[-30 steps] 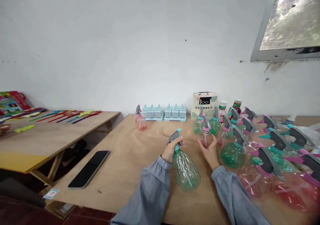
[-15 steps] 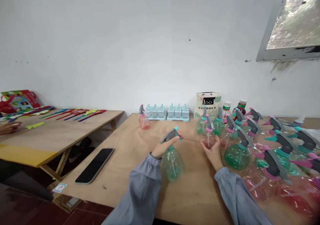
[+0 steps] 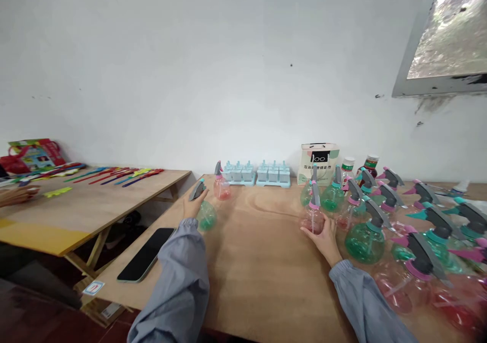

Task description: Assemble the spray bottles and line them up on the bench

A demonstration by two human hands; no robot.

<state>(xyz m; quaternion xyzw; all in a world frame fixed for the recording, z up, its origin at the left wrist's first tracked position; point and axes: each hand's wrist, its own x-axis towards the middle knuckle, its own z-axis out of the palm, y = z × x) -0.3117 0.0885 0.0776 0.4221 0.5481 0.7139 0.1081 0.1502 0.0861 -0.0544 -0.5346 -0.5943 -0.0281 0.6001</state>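
My left hand [image 3: 193,206] is closed on the neck and trigger of a green spray bottle [image 3: 206,217], at the left of the table near a pink spray bottle [image 3: 221,188]. My right hand [image 3: 325,235] has its fingers around the lower body of another pink spray bottle [image 3: 312,218], which stands upright. Right beside it are several more spray bottles, among them a green one [image 3: 365,241] with green liquid and a large pink one [image 3: 405,284] at the front.
Two pale blue popsicle molds [image 3: 273,175] stand by the wall, with a paper bag [image 3: 318,164] and two capped bottles to their right. A phone [image 3: 146,255] lies at the table's left edge. Another person's hand [image 3: 17,196] rests over the neighbouring table [image 3: 114,201].
My left hand has carried the green spray bottle left and away from me, from mid-table to near the standing pink one. My right hand has drawn its pink bottle slightly left.
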